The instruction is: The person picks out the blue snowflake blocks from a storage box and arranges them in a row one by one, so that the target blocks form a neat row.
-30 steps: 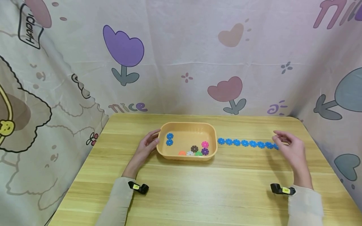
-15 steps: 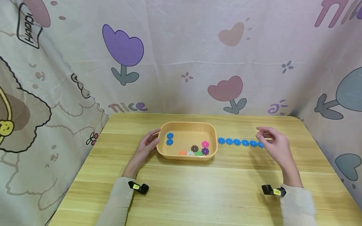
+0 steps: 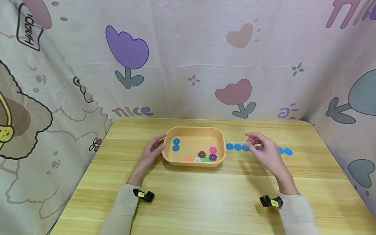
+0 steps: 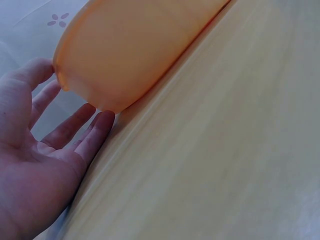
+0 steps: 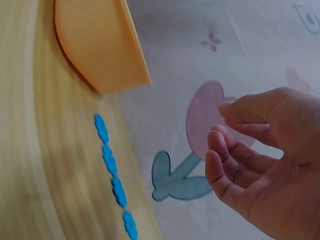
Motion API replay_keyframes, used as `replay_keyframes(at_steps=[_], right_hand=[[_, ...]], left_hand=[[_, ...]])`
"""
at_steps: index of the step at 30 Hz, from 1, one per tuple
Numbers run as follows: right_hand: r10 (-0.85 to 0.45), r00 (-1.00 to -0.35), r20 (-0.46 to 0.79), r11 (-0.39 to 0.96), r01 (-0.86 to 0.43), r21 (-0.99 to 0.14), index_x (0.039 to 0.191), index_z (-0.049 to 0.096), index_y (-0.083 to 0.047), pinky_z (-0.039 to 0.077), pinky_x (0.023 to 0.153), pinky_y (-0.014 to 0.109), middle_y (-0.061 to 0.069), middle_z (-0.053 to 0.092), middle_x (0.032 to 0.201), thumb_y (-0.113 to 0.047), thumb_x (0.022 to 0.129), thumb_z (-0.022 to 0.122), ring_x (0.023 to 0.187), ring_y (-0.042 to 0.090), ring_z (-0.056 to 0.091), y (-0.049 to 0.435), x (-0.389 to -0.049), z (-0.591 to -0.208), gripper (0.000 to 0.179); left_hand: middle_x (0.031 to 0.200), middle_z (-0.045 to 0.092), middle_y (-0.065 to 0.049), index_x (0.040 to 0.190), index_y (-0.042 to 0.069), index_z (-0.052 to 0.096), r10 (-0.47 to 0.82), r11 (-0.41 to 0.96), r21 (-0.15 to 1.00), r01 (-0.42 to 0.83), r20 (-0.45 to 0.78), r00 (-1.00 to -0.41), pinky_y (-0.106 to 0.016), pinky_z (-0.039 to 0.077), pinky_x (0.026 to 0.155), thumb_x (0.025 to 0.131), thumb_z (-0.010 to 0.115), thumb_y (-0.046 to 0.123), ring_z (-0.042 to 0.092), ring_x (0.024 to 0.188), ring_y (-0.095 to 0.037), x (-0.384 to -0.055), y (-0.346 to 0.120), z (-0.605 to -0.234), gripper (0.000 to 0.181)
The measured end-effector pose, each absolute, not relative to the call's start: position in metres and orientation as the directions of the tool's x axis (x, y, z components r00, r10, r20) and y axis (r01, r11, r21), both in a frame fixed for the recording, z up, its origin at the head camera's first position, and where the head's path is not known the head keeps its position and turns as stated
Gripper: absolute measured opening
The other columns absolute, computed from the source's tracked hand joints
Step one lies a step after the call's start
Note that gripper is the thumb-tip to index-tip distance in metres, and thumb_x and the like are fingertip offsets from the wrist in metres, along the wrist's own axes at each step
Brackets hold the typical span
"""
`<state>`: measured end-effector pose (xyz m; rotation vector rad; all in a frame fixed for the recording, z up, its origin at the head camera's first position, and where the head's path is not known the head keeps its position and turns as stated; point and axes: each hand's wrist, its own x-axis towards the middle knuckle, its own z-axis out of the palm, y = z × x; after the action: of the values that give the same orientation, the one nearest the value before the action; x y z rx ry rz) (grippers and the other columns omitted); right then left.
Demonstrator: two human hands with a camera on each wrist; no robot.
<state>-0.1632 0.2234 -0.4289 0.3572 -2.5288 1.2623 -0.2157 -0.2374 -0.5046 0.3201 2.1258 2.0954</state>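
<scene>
A pale orange plastic basket (image 3: 194, 130) stands on the table. My left hand (image 3: 152, 151) touches its left end; in the left wrist view the fingertips (image 4: 104, 120) are right at the basket's wall. Inside lie two blue snowflake discs (image 3: 176, 144) at the left. Pink, purple, brown, green, white and orange discs (image 3: 212, 153) gather toward the front right. From the basket's right side runs a row of blue snowflake discs (image 3: 238, 147). Over this row hovers my right hand (image 3: 264, 151), fingers loosely bent and nothing between them, hiding the row's middle.
The wooden table (image 3: 188, 199) ends at the back against a printed cloth (image 3: 182, 58), which also hangs at both sides. A small black camera (image 3: 271, 201) is strapped to each wrist.
My right hand has moved left along the row of blue discs, toward the basket, uncovering the row's right end. My left hand and the basket have stayed put.
</scene>
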Motion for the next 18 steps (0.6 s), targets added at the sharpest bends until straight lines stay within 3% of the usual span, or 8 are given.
replay_keyframes(at_steps=[12,18], right_hand=[[-0.184,-0.917,0.354,0.526,-0.396,-0.753,0.125,0.069,-0.007,0.059,0.076,0.022,0.004,0.069,0.102,-0.003,0.093,0.074,0.09,0.014,0.063,0.188,-0.161,-0.431,0.032],[-0.237,-0.897,0.374,0.484,-0.443,-0.755,0.122,0.069,-0.003,0.062,0.077,0.032,0.01,0.07,0.101,0.002,0.09,0.076,0.09,0.018,0.064,0.164,-0.167,-0.427,0.033]], left_hand=[[0.154,0.047,-0.016,0.153,0.015,0.048,0.259,0.002,0.998,0.056,0.054,-0.964,-0.036,0.053,0.103,0.106,0.06,0.023,0.05,0.137,-0.035,-0.216,-0.235,-0.505,0.049],[0.154,0.047,-0.015,0.153,0.016,0.048,0.243,0.005,0.998,0.055,0.052,-0.969,-0.034,0.053,0.102,0.106,0.06,0.023,0.049,0.137,-0.035,-0.215,-0.237,-0.504,0.049]])
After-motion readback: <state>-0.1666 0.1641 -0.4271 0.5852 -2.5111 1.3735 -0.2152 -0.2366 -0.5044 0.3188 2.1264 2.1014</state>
